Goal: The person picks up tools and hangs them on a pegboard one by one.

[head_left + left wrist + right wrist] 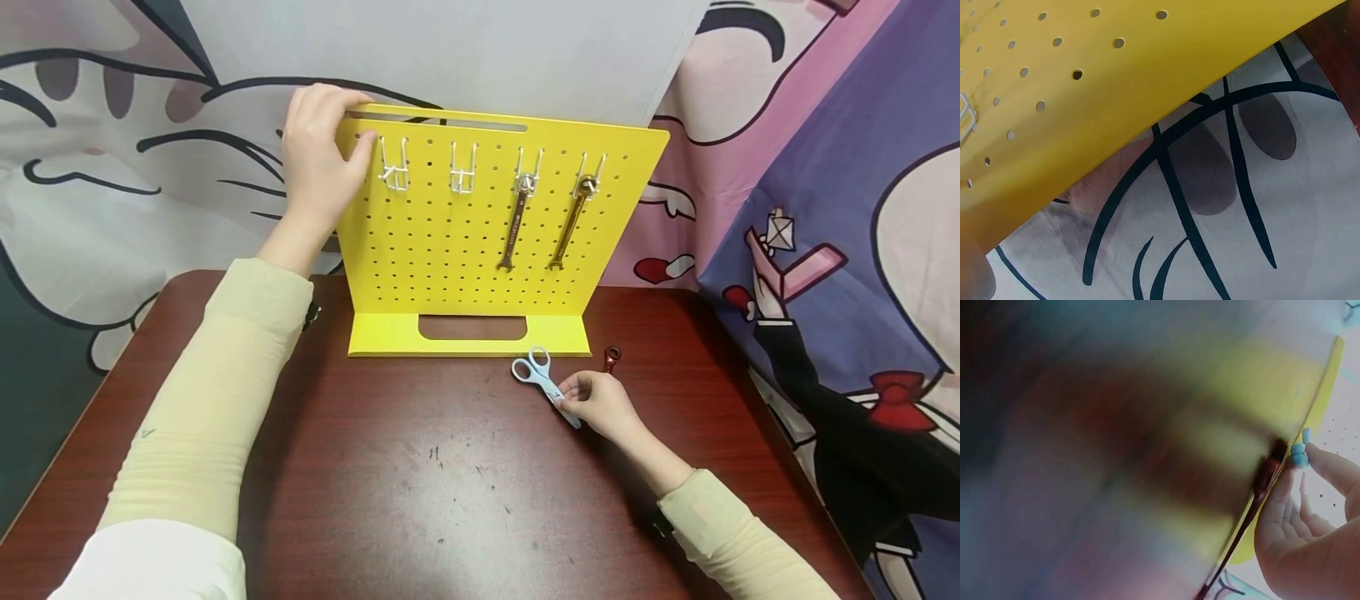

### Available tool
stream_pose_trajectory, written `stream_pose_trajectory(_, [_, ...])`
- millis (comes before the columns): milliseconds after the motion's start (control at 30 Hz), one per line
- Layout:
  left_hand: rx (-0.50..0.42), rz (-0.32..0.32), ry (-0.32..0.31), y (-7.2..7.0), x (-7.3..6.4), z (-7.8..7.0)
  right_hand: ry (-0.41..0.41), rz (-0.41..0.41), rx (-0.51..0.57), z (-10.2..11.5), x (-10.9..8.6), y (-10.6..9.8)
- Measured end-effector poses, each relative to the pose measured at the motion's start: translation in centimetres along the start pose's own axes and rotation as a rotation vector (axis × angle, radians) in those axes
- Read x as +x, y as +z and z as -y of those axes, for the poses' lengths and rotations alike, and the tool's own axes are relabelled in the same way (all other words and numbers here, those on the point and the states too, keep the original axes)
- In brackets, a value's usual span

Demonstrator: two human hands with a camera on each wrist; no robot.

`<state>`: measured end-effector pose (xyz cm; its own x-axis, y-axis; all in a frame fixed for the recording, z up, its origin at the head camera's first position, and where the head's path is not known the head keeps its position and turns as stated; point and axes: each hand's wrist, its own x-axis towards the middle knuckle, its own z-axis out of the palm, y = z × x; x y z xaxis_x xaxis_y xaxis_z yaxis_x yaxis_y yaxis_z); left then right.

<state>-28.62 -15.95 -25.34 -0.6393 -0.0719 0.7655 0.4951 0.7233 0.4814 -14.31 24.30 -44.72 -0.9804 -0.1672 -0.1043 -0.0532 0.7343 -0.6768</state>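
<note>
My left hand (pixel 318 146) grips the top left corner of a yellow pegboard (pixel 465 233), thumb on the front face. In the left wrist view a fingertip (pixel 974 275) shows at the board's edge (pixel 1104 112). On the table before the board's base, my right hand (pixel 600 404) pinches light blue scissors (pixel 550 388) by the blade part, the handle loops pointing toward the board. A bit of blue (pixel 1299 455) shows between thumb and fingers in the right wrist view. Beside this hand lies a wrench (pixel 612 357), partly hidden by it.
Two wrenches hang on the board's right hooks, one silver (pixel 514 225) and one darker gold (pixel 572 223). Two wire hooks (pixel 393 167) at the left hold nothing. The dark red-brown table (pixel 420 500) runs to a printed cloth (pixel 810 275) behind and at the right.
</note>
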Motion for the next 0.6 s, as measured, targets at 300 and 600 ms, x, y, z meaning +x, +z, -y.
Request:
stream_pose_trajectory(300, [0.002, 0.005, -0.002, 0.1, 0.1, 0.1, -0.014, -0.019, 0.041, 1.1, 0.5, 0.4])
stream_pose_trajectory(600, [0.009, 0.006, -0.003, 0.0, 0.0, 0.0, -0.024, -0.017, 0.110, 3.0, 1.1, 1.3])
